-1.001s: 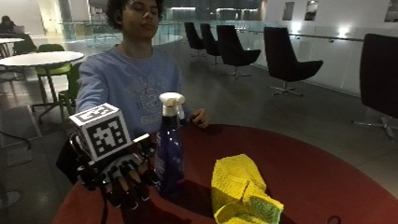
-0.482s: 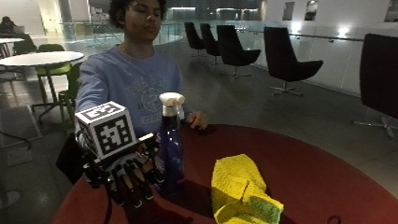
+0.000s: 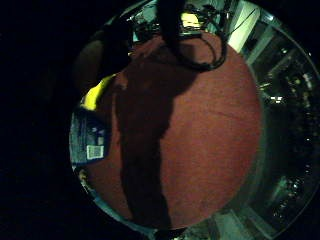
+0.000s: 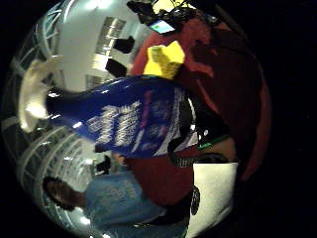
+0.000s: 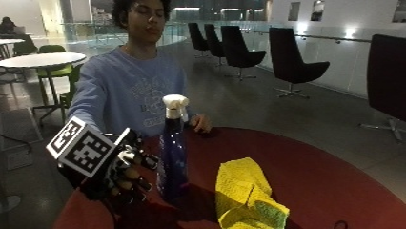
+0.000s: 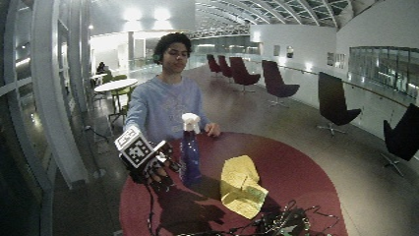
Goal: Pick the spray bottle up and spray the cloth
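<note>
Hand [image 5: 124, 174] nearer spray bottle [image 5: 172, 152], fingers relaxed

gloved right hand [image 5: 124, 176] closer beside the spray bottle [image 5: 172, 157] than a second ago, fingers spread

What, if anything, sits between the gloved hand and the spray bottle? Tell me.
Nothing visible does. In the outside view the gloved right hand is right beside the blue spray bottle, which stands upright on the red table, with no object between them. The yellow cloth lies on the bottle's far side.
</note>
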The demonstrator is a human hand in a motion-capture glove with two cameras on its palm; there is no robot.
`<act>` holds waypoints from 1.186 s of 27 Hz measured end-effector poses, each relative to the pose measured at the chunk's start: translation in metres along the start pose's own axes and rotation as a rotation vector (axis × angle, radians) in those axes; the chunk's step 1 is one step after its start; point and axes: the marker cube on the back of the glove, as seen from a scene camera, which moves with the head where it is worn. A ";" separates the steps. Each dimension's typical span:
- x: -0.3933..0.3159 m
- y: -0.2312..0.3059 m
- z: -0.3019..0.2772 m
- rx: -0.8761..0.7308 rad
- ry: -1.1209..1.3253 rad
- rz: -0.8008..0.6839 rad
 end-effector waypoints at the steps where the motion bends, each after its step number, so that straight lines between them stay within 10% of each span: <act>1: -0.003 0.004 0.002 0.003 -0.094 -0.020; 11: -0.039 0.028 0.031 0.030 -0.676 -0.174; 32: -0.061 0.004 0.076 0.140 -0.463 -0.183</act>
